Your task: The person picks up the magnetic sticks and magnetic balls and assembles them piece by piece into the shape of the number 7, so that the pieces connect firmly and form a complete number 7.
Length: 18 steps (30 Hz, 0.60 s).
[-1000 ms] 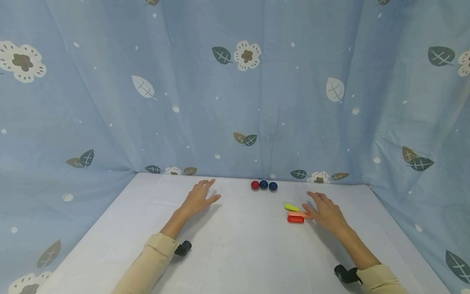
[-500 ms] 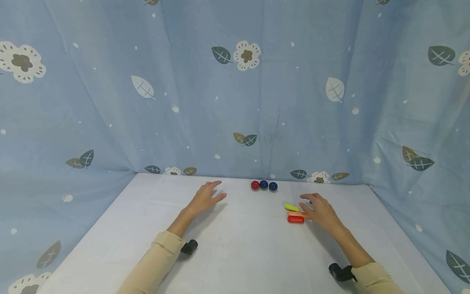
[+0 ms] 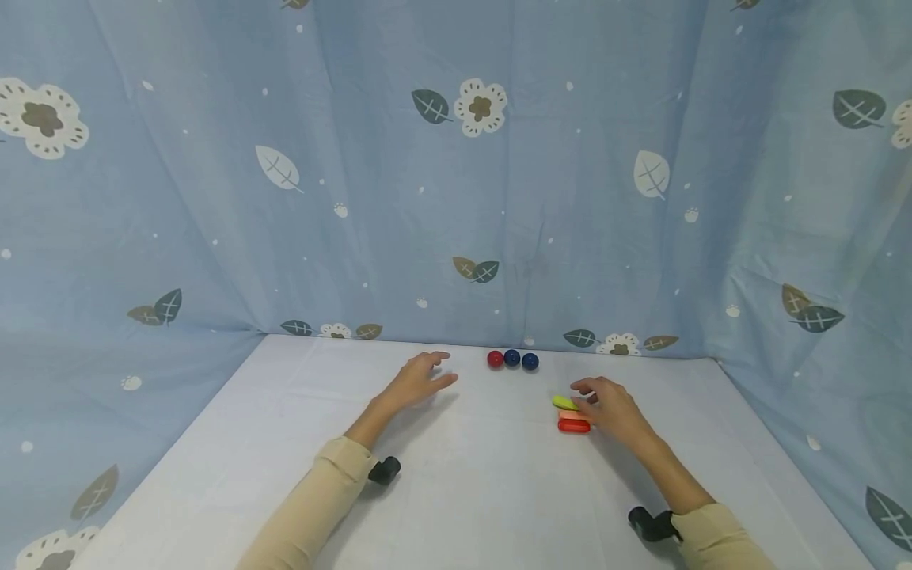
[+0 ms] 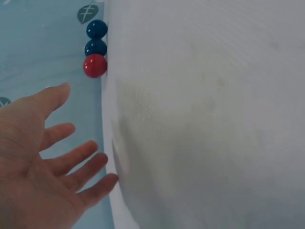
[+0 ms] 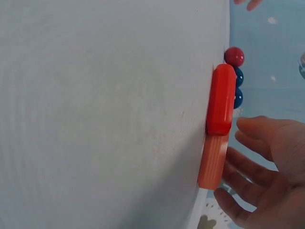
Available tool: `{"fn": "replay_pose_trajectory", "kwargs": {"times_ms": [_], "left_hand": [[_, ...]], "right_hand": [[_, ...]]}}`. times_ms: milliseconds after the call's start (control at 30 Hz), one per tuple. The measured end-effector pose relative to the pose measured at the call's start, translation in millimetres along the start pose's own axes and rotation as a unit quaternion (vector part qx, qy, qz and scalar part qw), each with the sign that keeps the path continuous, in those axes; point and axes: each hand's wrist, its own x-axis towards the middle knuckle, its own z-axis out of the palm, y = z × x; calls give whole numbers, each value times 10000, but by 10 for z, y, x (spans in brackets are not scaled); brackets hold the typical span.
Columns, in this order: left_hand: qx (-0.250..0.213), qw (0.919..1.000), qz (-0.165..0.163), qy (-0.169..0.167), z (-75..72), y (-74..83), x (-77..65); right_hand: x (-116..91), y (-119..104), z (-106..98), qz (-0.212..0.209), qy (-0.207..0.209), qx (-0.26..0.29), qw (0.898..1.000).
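Observation:
My left hand [image 3: 413, 381] hovers over the left half of the table, fingers spread and holding nothing. To its right, a red ball [image 3: 495, 359] and two dark blue balls [image 3: 521, 360] sit in a row by the back edge. My right hand [image 3: 614, 412] hangs over three small pieces: a yellow-green rounded piece [image 3: 564, 402], an orange flat bar [image 3: 570, 415] and a red rounded bar [image 3: 573, 426]. Its thumb and forefinger lie apart, partly covering the yellow-green and orange pieces. The right wrist view shows the hand [image 5: 267, 167] beside the bars; the yellow-green piece is hidden there.
A white cloth covers the table [image 3: 463, 491]. Behind it hangs a blue curtain [image 3: 385, 237] with leaves and flowers, close to the balls. Black wrist-worn devices [image 3: 385, 471] stick out below both sleeves.
My left hand has drifted right toward the balls. My right hand has moved left over the small pieces, its fingers drawing closer together. Balls and pieces have stayed put.

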Motion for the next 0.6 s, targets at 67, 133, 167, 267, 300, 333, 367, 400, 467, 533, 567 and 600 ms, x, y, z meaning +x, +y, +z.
{"fn": "replay_pose_trajectory", "kwargs": {"times_ms": [67,133,167,267,300,333,367,400,467,533,567,600], "left_hand": [[-40,10000,-10,19,22,11,36],[-64,10000,-34,19,41,24,74],[-100,9999,-30,13,49,32,96],[-185,9998,-52,-77,70,61,147],[-197,9997,-50,-100,78,71,162],[-205,9997,-29,-113,87,79,175],[-214,9997,-6,-126,95,89,186],[-220,9997,-6,-135,103,100,195],[-192,9997,43,-141,119,116,221],[-192,9997,57,-152,130,141,242],[-204,9996,55,-163,135,154,253],[-213,9996,56,-170,142,161,263]], "right_hand": [[13,-2,13,-12,-15,31,10000],[29,-1,25,-17,-53,39,10000],[38,-2,30,-18,-75,44,10000],[60,-4,42,-80,-133,77,9999],[64,-8,44,-106,-149,91,9998],[68,-11,47,-122,-162,97,9997],[71,-14,50,-142,-169,99,9997],[73,-16,52,-154,-180,104,9997],[79,-26,54,-134,-200,99,9997],[88,-23,59,-121,-230,79,9996],[92,-22,61,-120,-247,79,9996],[97,-25,63,-107,-264,88,9996]]}}
